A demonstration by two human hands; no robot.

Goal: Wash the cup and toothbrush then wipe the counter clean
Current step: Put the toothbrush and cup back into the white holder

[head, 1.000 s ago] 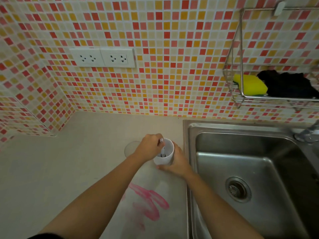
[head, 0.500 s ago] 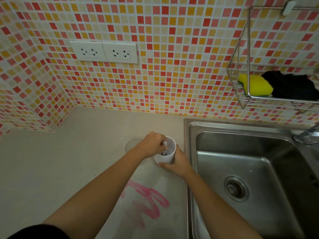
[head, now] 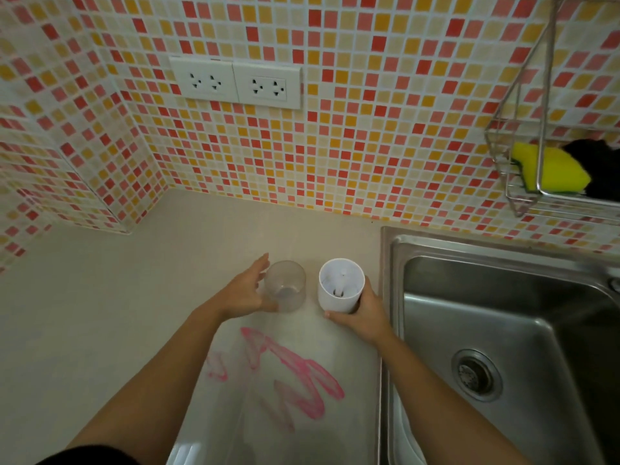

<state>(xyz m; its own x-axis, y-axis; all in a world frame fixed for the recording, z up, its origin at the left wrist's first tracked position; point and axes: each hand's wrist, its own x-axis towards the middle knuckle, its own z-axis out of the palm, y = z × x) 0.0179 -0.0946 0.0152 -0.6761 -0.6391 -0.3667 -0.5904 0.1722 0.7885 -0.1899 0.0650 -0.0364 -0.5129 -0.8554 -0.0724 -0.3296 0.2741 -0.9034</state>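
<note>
Right hand (head: 364,317) grips the white cup (head: 336,303), toothbrush (head: 341,286) inside. Left hand (head: 243,293), fingers spread, touches the clear cup (head: 288,286) on the surface (head: 134,297).

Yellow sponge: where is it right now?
In the head view, the yellow sponge lies at the far right in the wire rack on the tiled wall, above the sink, beside a black cloth.

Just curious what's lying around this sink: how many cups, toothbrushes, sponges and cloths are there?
Cups: 2 (clear cup, white cup)
Toothbrushes: 1 (toothbrush in the white cup)
Sponges: 1 (yellow sponge in the wire rack)
Cloths: 1 (black cloth beside it)
Total: 5
</note>
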